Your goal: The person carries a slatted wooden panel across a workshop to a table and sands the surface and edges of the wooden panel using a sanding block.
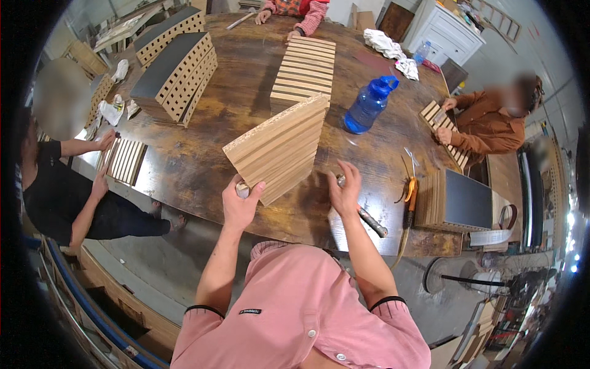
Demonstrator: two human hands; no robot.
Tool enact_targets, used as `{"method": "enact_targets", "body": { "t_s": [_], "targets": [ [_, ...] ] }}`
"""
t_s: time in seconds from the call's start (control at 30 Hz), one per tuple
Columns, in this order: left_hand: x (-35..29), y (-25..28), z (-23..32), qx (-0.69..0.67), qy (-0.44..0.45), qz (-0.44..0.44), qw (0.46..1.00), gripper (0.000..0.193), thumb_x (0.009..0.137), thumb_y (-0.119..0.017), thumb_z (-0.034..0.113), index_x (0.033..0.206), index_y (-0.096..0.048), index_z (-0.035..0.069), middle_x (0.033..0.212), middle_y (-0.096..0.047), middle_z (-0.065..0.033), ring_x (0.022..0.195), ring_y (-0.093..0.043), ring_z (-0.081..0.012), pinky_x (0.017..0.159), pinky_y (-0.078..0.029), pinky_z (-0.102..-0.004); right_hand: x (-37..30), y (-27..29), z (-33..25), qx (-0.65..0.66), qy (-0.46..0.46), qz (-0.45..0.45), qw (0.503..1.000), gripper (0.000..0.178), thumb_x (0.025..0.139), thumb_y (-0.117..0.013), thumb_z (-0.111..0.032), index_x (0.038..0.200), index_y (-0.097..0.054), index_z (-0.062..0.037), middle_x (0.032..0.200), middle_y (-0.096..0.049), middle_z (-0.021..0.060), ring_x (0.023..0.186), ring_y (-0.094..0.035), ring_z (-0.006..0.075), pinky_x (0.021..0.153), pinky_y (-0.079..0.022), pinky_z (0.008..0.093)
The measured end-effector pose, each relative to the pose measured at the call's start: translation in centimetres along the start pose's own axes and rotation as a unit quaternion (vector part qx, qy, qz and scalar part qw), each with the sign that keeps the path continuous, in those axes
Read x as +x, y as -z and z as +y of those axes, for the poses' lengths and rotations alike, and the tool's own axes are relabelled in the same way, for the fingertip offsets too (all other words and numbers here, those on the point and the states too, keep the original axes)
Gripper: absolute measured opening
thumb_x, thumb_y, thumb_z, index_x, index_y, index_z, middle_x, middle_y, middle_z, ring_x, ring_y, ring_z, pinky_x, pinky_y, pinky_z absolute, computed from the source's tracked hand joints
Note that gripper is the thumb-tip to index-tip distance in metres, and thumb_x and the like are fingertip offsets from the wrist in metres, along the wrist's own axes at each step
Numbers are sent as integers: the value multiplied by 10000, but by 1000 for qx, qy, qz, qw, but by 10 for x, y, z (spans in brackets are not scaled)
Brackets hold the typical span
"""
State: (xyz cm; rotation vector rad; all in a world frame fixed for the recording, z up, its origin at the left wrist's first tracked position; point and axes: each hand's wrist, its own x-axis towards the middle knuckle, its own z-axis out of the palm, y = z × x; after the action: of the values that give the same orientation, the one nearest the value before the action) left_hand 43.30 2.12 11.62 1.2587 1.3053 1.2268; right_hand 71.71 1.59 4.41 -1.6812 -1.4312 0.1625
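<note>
The left hand clamps the lower corner of a slatted wooden panel tilted on edge above the dark wooden table — its fingers curled against the underside — while the right hand hovers beside the panel, fingers spread apart, near a blue water jug.

Dark wooden table, slatted wood panels, stacked panels, blue water jug, white rags
</note>
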Motion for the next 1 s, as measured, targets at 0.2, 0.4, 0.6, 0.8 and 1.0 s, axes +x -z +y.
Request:
{"method": "enact_targets", "body": {
  "t_s": [0.2,0.4,0.6,0.8,1.0],
  "targets": [
    [1,-7,-4,23,-37,18,999,358,925,-793,166,1202,-666,-23,1061,-757,-91,969,-690,-153,883,-535,-317,-80,56,50,-222,-104,-167,955,469,909,-741,-243,1360,-644,-157,1248,-650,132,1159,-614,363,990,-484,495],
    [23,2,-22,38,-47,79,995,333,948,-779,195,1176,-654,-13,1076,-734,-92,977,-668,-158,876,-521,-316,-59,42,32,50,-202,-125,970,288,1053,-566,-258,1235,-678,-65,1087,-706,247,994,-678,438,858,-535,466],
    [23,8,-45,14,75,136,988,316,964,-762,176,1161,-622,-28,1023,-684,-83,910,-617,-173,842,-505,-330,-25,26,-15,4,-222,-199,955,329,1070,-528,-266,1334,-601,-86,1172,-695,257,1081,-649,477,887,-531,512],
    [4,-3,-38,57,0,162,985,379,954,-775,202,1196,-617,-43,1051,-692,-114,956,-640,-195,868,-512,-345,-13,10,-30,-66,-111,-119,984,354,1042,-573,-192,1385,-586,-108,1111,-704,230,999,-669,461,824,-530,524],
    [-2,-11,-37,19,-37,150,988,336,962,-752,148,1208,-627,-44,1080,-713,-109,981,-654,-198,902,-517,-346,-22,-10,-17,-35,-131,-166,977,372,1036,-580,-136,1401,-569,-67,1200,-681,252,1046,-659,469,845,-538,525]
  ]
}}
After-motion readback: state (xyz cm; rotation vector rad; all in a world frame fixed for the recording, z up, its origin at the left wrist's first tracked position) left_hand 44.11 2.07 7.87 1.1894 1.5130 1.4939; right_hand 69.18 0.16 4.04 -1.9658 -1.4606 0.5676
